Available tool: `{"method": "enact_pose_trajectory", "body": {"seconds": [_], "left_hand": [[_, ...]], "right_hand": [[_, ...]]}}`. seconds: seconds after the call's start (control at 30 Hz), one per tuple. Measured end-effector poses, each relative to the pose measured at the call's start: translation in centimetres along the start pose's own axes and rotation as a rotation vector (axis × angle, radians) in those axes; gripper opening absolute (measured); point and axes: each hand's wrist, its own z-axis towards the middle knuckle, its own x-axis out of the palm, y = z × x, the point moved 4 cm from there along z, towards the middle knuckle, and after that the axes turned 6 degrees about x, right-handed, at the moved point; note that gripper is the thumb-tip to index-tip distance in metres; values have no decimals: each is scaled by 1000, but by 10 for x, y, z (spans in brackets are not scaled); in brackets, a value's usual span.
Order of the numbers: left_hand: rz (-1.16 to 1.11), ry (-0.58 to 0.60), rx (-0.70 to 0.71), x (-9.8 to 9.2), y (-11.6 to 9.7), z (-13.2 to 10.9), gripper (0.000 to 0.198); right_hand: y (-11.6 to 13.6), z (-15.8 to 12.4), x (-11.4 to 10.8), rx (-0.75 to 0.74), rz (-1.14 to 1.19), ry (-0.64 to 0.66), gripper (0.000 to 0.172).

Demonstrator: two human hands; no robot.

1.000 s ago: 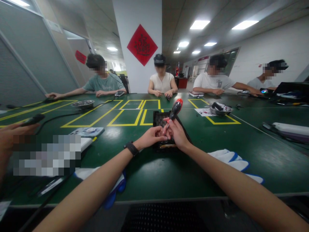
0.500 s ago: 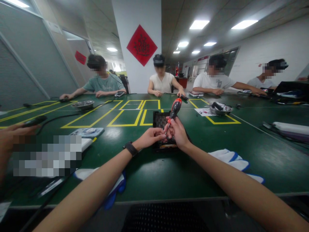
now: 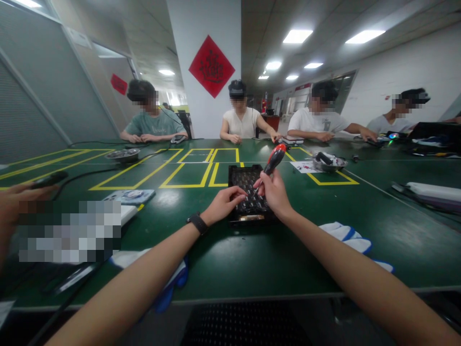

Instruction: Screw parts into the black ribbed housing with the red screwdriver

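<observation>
In the head view, my right hand (image 3: 277,193) is closed around a screwdriver (image 3: 276,157) with a red and black handle. The tool leans to the right, its handle up and its thin shaft pointing down into a black box (image 3: 233,222). Small shiny pieces show inside the box, too small to name. At the box's left side, my left hand (image 3: 226,203) has thumb and fingertips pinched together above the interior. Whatever lies between those fingertips is too small to make out. A dark watch band circles the left wrist.
White gloves with blue trim (image 3: 340,233) lie on the right, with another glove (image 3: 135,259) under my left forearm. A metal bowl (image 3: 329,166) stands right, another (image 3: 123,155) far left. A phone (image 3: 129,196) lies left. A person's hand (image 3: 18,197) holds a dark device; several people sit opposite.
My right hand has shifted right with the screwdriver, which leans further right. My hands have moved apart, uncovering more of the box. The person at far left opposite has drawn an arm in.
</observation>
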Motion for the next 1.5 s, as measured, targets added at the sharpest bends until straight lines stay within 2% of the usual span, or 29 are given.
{"method": "enact_pose_trajectory", "body": {"seconds": [0.2,0.47,0.7,0.9,1.2,1.5], "left_hand": [[52,-24,5,-1,3,0,24],[86,-40,14,-1,2,0,21],[167,-89,29,-7,2,0,20],[171,-29,-45,-3,12,0,17],[-1,-26,-76,-1,13,0,24],[-4,-52,-67,-2,11,0,29]], "right_hand": [[-22,7,-7,122,-57,-19,20],[-25,4,-1,202,-40,27,19],[-15,4,-5,76,63,-66,20],[-8,2,-4,52,123,-95,20],[-5,0,-1,47,171,-69,20],[-3,-3,2,52,184,-37,19]]}}
